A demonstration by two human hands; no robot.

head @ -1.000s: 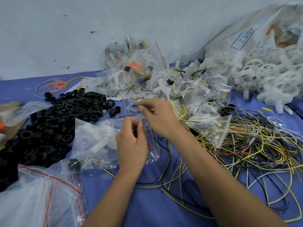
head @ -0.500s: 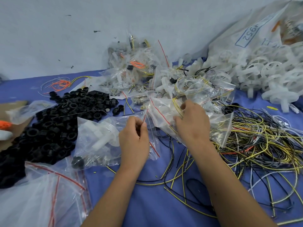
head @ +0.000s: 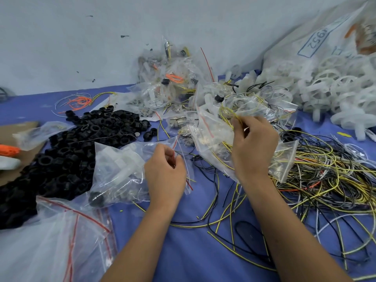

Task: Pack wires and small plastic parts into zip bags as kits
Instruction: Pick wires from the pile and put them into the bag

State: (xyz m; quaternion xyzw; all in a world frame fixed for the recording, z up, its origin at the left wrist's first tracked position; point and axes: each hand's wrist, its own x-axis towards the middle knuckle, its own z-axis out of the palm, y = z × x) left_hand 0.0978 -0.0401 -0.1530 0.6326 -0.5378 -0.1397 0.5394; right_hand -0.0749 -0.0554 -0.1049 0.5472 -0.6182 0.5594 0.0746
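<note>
While black rings [head: 67, 151] heap far left on the worktop [head: 183, 251] | left hand [head: 164, 171] pinches zip bag [head: 122, 171] mouth | right hand [head: 254, 147] pinches yellow wire [head: 227, 112] over bagged kits [head: 213, 131] | loose wires [head: 325, 180] tangle right.

A blue cloth [head: 183, 251] covers the work surface, running back to a pale grey wall [head: 101, 37] speckled with small dark marks. Over on the left edge, a flat piece of brown cardboard [head: 12, 129] lies on the cloth, and on it sits an orange and white tool [head: 9, 154], only partly in view, so what kind it is can't be told.
</note>
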